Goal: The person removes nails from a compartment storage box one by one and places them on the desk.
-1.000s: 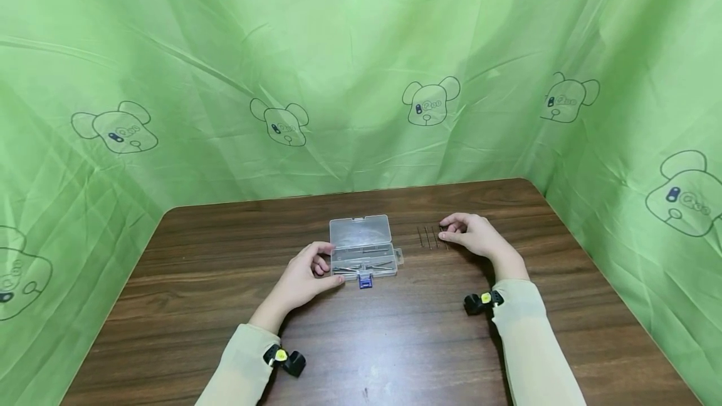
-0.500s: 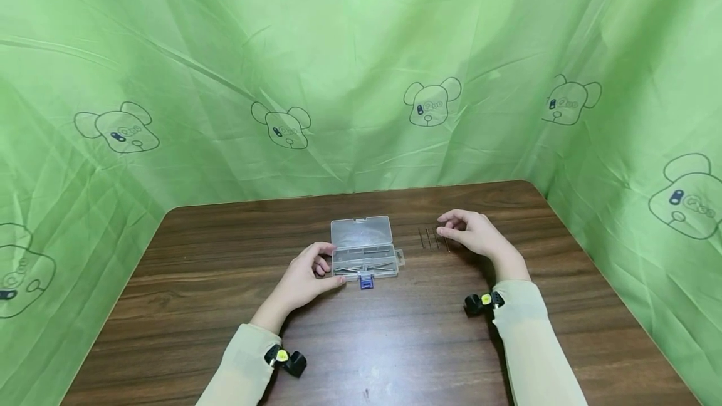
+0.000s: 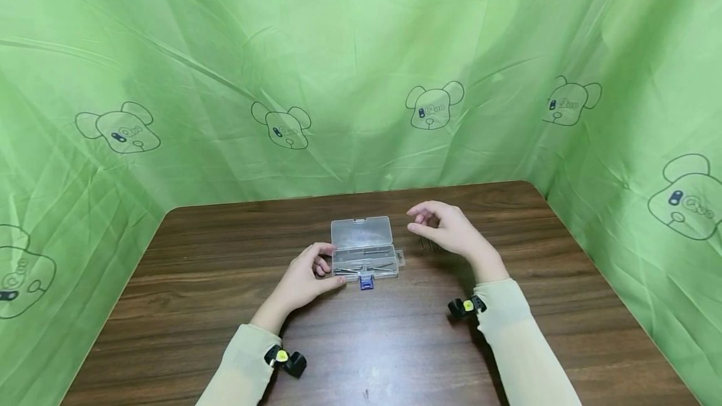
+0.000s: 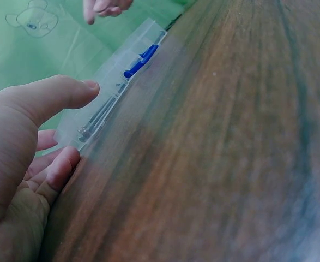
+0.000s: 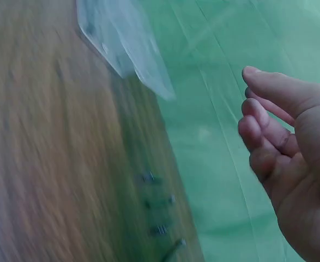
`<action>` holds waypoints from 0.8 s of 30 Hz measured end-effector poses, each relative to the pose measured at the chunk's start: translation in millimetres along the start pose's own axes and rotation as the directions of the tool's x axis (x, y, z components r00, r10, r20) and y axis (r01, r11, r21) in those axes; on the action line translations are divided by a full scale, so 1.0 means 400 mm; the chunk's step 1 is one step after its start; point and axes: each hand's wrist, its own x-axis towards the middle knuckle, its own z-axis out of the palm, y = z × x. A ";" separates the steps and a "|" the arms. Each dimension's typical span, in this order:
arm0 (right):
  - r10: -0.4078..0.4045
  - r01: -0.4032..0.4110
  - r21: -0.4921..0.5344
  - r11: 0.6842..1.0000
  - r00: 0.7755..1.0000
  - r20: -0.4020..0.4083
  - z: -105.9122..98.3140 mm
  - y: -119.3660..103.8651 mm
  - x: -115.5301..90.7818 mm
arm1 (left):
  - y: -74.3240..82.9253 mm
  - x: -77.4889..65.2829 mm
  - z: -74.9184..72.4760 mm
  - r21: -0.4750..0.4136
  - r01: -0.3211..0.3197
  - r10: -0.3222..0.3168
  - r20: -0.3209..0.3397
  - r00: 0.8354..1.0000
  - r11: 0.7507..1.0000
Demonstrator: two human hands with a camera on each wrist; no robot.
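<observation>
A clear plastic case stands on the table with its lid tipped back and its blue latch hanging at the front. Long thin metal pieces like screws lie in its front compartments. My left hand holds the case's left end, index finger at the back and thumb at the front corner. To the right of the case, my right hand hovers with its fingers bent loosely and nothing visible between them. Below it several similar screw-like pieces lie in a row, blurred in the right wrist view and partly hidden in the head view.
The brown wooden table reaches back to a green cloth printed with bear-head outlines, which also hangs at both sides. A clear hanging tab sticks out from the case's right end.
My right hand has lifted off the right end of the row of screw-like pieces and moved left toward the case. The left hand and the case have stayed in place.
</observation>
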 end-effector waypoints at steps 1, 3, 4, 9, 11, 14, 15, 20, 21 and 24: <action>-0.020 0.020 0.001 1.000 1.000 0.011 0.012 -0.009 0.005 | 0.000 0.000 0.000 -0.001 0.000 0.000 0.000 1.000 1.000; -0.060 0.060 0.005 0.998 0.998 0.031 0.035 -0.027 0.013 | 0.001 0.000 0.000 -0.002 0.001 -0.001 -0.001 1.000 1.000; -0.078 0.078 0.010 0.997 0.996 0.043 0.046 -0.035 0.016 | 0.001 0.000 -0.001 -0.002 0.002 -0.002 -0.001 1.000 1.000; -0.144 0.145 -0.009 0.989 0.987 0.071 0.094 -0.061 0.022 | 0.002 0.000 0.000 -0.003 0.002 -0.002 -0.001 1.000 1.000; -0.157 0.160 -0.032 0.987 0.984 0.087 0.111 -0.067 0.023 | 0.002 0.000 0.001 0.000 0.000 0.000 -0.002 1.000 1.000; -0.170 0.178 -0.052 0.983 0.978 0.121 0.136 -0.075 0.024 | 0.003 0.000 0.001 0.004 -0.001 0.001 -0.004 1.000 1.000; -0.180 0.190 -0.066 0.980 0.974 0.135 0.145 -0.075 0.025 | 0.003 0.000 0.001 0.005 -0.002 0.002 -0.003 1.000 1.000; -0.226 0.249 -0.111 0.962 0.956 0.188 0.182 -0.063 0.029 | 0.007 0.000 0.001 0.007 -0.001 0.001 -0.003 1.000 1.000; -0.230 0.255 -0.118 0.960 0.954 0.194 0.187 -0.061 0.029 | 0.008 0.000 0.001 0.008 -0.002 0.002 -0.004 1.000 1.000; -0.242 0.270 -0.126 0.955 0.949 0.204 0.196 -0.056 0.031 | 0.009 0.000 0.002 0.009 -0.002 0.002 -0.005 1.000 1.000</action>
